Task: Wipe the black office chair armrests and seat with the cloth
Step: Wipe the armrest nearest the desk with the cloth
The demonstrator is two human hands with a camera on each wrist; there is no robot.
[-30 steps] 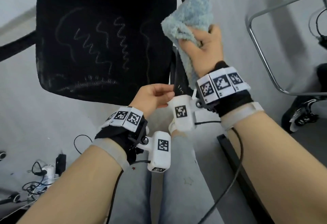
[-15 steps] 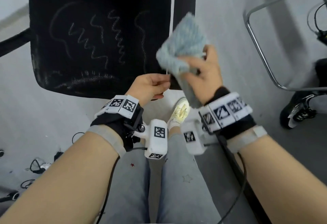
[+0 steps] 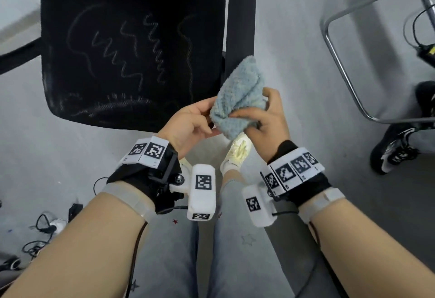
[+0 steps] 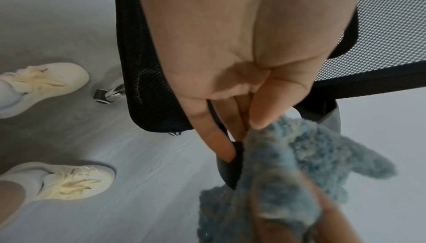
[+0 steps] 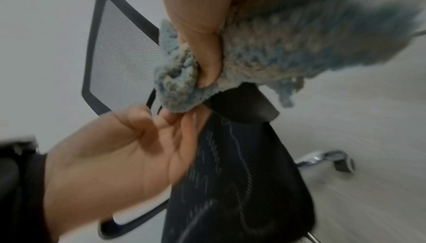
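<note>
**Both hands on the blue cloth at the chair's right armrest**

The right hand grips the bunched blue cloth, thumb pressed across the front of the bundle and fingers curled round its far side. The left hand meets it from the other side: in the left wrist view its thumb and fingertips pinch an edge of the cloth.

Directly beneath the 2 hands, the front end of the black armrest sits under the cloth; whether the fabric touches it I cannot tell. Left of the hands and beyond them lies the black mesh seat, marked with pale chalky squiggles. The second armrest juts out well to the left of the left hand. Below the hands, on the grey floor, stands a cream shoe. Far right of the right hand are a chrome tube frame and a black sneaker.
</note>
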